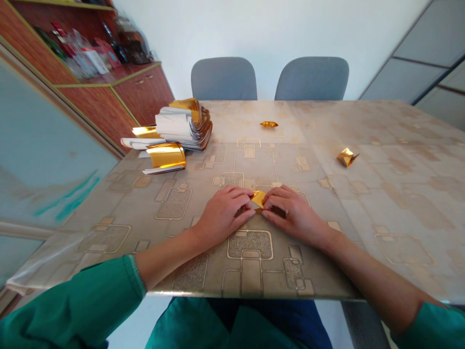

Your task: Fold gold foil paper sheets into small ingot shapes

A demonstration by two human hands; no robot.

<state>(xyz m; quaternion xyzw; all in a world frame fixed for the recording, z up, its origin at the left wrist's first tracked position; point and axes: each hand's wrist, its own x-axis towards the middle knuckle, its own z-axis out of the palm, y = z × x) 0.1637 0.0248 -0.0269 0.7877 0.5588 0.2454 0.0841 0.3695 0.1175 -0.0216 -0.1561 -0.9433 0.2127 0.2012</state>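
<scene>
From where I stand, the left hand (228, 208) and right hand (292, 208) pinch opposite ends of a small gold paper (258, 198) over the tablecloth (250, 278); uneven pressure could crease it crookedly or tear it. Past them, the folded gold piece (348, 157) on the right might crumple if knocked, and the uneven paper stack (178, 128) on the left could slide if bumped.

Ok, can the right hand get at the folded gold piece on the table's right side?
Likely yes, with a stretch: no object shows between the right hand and the folded gold piece, but that hand pinches gold paper and must release it first.
</scene>
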